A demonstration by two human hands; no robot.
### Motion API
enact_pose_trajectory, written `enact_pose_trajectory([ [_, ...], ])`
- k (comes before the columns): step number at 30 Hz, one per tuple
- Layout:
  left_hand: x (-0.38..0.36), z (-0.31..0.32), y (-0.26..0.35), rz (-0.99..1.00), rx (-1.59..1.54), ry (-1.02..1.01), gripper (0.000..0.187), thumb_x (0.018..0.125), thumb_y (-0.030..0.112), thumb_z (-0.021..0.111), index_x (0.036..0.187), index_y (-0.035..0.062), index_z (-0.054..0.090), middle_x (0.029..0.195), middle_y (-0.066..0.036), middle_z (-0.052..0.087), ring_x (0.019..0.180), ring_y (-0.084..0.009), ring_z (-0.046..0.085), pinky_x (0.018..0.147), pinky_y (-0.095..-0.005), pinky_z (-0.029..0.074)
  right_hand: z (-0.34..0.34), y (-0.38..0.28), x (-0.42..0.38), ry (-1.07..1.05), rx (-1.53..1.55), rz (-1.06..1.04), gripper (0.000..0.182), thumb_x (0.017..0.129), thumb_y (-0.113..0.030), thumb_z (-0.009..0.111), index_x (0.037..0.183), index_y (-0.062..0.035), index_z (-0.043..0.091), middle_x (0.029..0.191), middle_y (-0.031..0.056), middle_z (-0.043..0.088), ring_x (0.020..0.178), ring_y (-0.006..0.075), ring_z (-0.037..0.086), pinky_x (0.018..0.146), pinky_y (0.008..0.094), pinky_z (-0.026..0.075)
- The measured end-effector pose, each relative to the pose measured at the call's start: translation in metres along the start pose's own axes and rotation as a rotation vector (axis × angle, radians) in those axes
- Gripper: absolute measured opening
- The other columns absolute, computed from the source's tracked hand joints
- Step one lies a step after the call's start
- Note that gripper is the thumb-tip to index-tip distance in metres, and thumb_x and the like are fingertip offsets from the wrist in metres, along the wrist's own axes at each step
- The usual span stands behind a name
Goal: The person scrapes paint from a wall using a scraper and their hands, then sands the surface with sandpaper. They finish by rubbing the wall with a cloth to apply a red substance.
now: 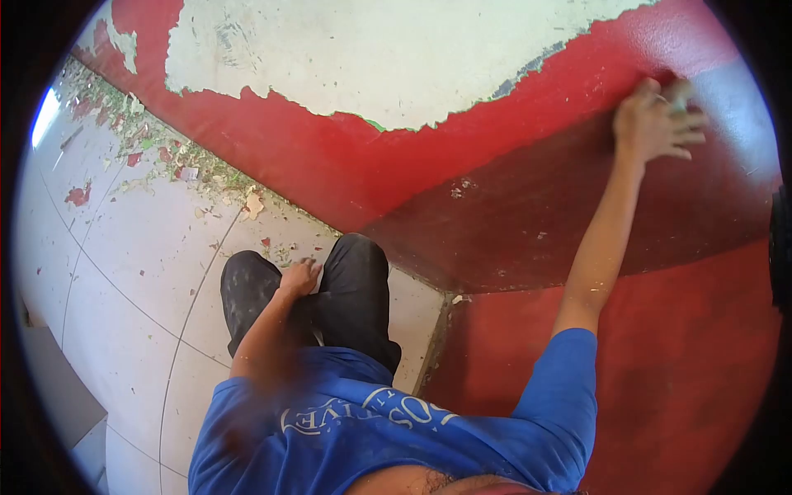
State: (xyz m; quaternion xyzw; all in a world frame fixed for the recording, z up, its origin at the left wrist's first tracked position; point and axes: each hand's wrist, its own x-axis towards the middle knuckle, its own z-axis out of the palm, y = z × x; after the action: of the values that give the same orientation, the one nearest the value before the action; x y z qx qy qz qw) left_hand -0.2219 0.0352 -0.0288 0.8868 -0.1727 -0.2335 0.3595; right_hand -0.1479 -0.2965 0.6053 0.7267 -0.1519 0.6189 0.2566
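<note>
High on the right, my right hand [656,125] is against the red painted wall [528,198], arm stretched out. Its fingers look spread, though somewhat blurred. A small pale greenish patch shows between thumb and forefinger; I cannot make out what it is. My left hand [300,278] rests at the inner side of my knee, on the dark trousers [355,276], with fingers loosely extended and nothing visible in them. Above the red paint, a large pale bare area [346,62] has a ragged, peeled edge.
Paint flakes and debris [198,169] lie along the wall's foot on the light tiled floor [124,247]. A wall corner [452,295] is close to my right knee, with another red surface [660,355] beyond it. A grey flat object [62,388] is at lower left.
</note>
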Motion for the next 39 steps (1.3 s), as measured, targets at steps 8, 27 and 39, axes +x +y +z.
enact_pose_trajectory([
  [8, -0.003, -0.006, -0.006, 0.154, -0.032, 0.009, 0.048, 0.101, 0.037, 0.042, 0.101, -0.0026, 0.069, 0.093, -0.03, 0.066, 0.095, -0.0473, 0.063, 0.088, -0.0537, 0.048, 0.011, -0.107, -0.246, -0.403, 0.144, -1.203, 0.065, 0.089, -0.047, 0.059, 0.148, -0.0305, 0.04, 0.158, -0.0051, 0.032, 0.142, 0.0265, 0.034, 0.101, 0.073, 0.029],
  [27, 0.018, 0.0, -0.019, -0.062, -0.17, -0.111, 0.052, 0.1, 0.044, 0.043, 0.096, -0.0017, 0.069, 0.097, -0.027, 0.068, 0.097, -0.0445, 0.065, 0.086, -0.0528, 0.05, 0.017, -0.088, 0.116, 0.145, -0.068, -0.473, 0.06, 0.1, -0.059, 0.027, 0.154, -0.035, 0.03, 0.162, 0.0089, 0.026, 0.14, 0.0526, 0.028, 0.107, 0.0707, 0.024],
  [39, 0.017, -0.023, -0.005, -0.068, -0.218, -0.173, 0.051, 0.1, 0.043, 0.043, 0.103, -0.0008, 0.069, 0.106, -0.024, 0.069, 0.104, -0.0411, 0.065, 0.09, -0.0483, 0.051, 0.015, -0.26, -0.011, -0.223, -0.147, -1.077, 0.069, 0.086, -0.045, 0.061, 0.15, -0.0426, 0.035, 0.161, -0.0046, 0.03, 0.147, 0.0329, 0.028, 0.111, 0.07, 0.018],
])
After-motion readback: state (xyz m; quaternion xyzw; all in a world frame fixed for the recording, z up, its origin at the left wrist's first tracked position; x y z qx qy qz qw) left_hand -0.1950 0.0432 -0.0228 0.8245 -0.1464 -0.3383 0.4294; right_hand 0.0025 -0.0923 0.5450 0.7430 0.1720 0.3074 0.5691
